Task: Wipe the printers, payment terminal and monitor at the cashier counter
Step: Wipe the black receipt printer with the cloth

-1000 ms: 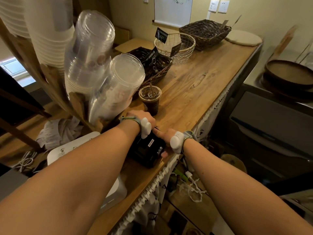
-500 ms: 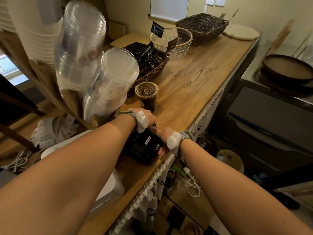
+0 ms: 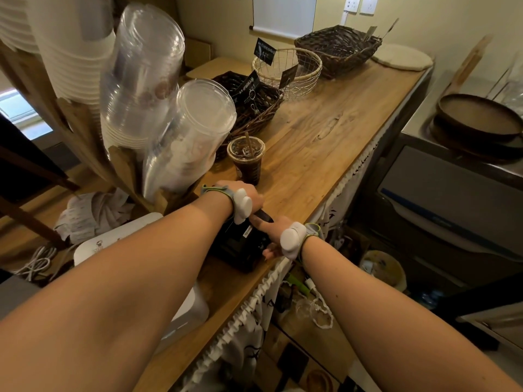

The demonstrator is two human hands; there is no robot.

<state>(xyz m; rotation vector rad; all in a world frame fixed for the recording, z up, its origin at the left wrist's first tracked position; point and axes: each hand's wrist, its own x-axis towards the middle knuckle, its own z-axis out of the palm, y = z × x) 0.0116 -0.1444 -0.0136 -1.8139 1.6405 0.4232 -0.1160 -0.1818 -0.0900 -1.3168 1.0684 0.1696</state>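
Observation:
A small black printer (image 3: 240, 246) stands near the front edge of the wooden counter (image 3: 325, 142). My left hand (image 3: 250, 196) is curled over its far top side. My right hand (image 3: 268, 230) grips its right side, thumb on top and fingertips on the front face. Whether either hand holds a cloth is hidden. A larger white printer (image 3: 119, 239) sits to the left, mostly covered by my left forearm. No monitor or payment terminal shows.
An iced coffee cup (image 3: 246, 159) stands just behind my left hand. Stacks of clear plastic cups (image 3: 181, 131) lean in a wooden rack on the left. Dark wicker baskets (image 3: 336, 49) and a wire basket (image 3: 287, 70) sit farther back. Crumpled receipts (image 3: 90, 213) and white cables (image 3: 36, 263) lie left.
Both hands stay on the black printer with only slight shifts. The view has tilted a little, with the counter items sitting slightly higher in the frame.

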